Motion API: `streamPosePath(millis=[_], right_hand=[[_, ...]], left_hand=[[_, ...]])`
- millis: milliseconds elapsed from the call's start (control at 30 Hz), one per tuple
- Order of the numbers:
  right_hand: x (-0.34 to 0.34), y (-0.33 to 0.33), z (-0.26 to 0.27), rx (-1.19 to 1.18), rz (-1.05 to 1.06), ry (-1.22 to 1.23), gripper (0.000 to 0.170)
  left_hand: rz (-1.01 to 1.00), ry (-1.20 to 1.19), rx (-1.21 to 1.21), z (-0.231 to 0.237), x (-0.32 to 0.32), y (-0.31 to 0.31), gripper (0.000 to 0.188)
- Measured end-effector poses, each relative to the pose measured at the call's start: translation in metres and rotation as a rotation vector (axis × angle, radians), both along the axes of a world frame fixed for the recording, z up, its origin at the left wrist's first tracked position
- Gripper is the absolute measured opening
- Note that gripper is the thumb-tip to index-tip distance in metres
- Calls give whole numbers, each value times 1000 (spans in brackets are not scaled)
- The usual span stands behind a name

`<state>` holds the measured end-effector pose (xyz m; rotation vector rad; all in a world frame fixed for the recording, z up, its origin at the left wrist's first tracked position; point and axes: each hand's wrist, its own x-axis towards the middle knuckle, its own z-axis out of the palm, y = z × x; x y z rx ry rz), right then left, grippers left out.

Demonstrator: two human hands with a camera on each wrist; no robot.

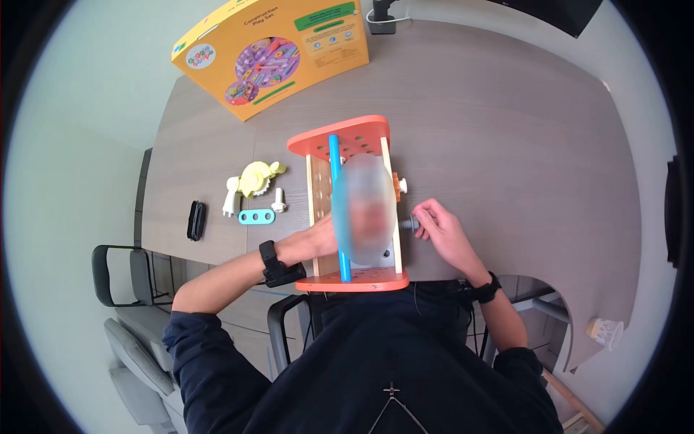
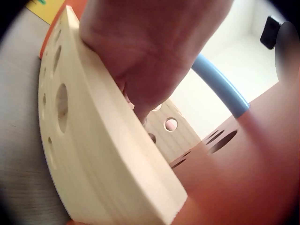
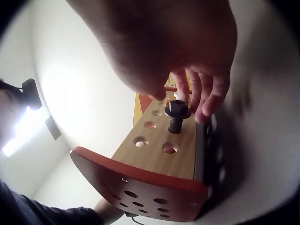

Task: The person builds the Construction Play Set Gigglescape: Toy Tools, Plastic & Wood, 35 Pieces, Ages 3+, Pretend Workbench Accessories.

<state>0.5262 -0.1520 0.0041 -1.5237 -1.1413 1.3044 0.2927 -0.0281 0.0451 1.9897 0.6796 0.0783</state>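
Observation:
A wooden toolbox [image 1: 318, 181] with orange end panels [image 1: 352, 280] and a blue rod handle [image 1: 335, 173] stands at the table's front edge. My left hand [image 2: 145, 56] reaches over one wooden side into the box. Its fingertips are hidden there, and I cannot tell what they hold. On the opposite side panel [image 3: 157, 154], a dark grey bolt [image 3: 176, 123] sticks out of a hole, part of its threaded shank showing. My right hand [image 1: 442, 231] has thumb and fingers curled at the bolt's head. Farther along that panel sits a white bolt [image 1: 403, 186] with an orange piece [image 1: 396, 186].
Left of the box lie a pale yellow toy piece [image 1: 254, 179], a white bolt [image 1: 279, 201], a teal strip [image 1: 256, 216] with holes and a black case [image 1: 196, 220]. A yellow play set box [image 1: 303, 58] stands behind. A blurred oval covers the toolbox's middle in the head view.

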Motion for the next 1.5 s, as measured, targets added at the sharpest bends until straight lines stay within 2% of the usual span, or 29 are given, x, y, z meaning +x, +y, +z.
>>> streamPosePath(millis=[67,167,267,367,467,567,667,767,867,967,1067,1167,1267,1367,1500], right_hand=[[2,-6,-1,52,-3,188,25],[6,-14,-1,78,99,201,27],[3,-11,0,43,65,237,25],[6,-5,-6,23,90,199,21],[13,8,-3,-205,173,16,22],[14,14,-7,-225,259,-105,25],[0,-1,4,54,-9,24,21],[-4,-9,7,135,-41,221,17],[-2,-9,-1,59,70,234,15],[2,0,-3,-36,95,211,15],[10,6,-11,-225,177,57,16],[8,1,-12,-188,107,-7,17],[-4,-5,-7,96,-68,224,18],[-4,-4,-9,171,33,279,17],[-4,1,-13,-22,53,332,15]], left_hand=[[-1,0,-6,1,0,0,22],[0,-5,-18,2,-1,0,21],[-1,-2,-25,2,-1,1,21],[-7,-8,-20,3,-2,0,24],[-19,6,-16,4,-2,2,31],[-16,2,-18,3,-2,2,28],[-10,-16,-1,0,-4,1,21],[-8,-21,-2,0,-4,0,21],[-12,-27,-33,1,-3,0,24],[-22,-32,-26,0,-5,2,32],[-25,-23,-16,1,-4,2,32],[-24,-20,-18,-1,-5,3,32],[-21,-28,-2,0,-5,1,29],[-14,-45,8,-2,-5,0,22],[-23,-27,11,-1,-4,2,29]])
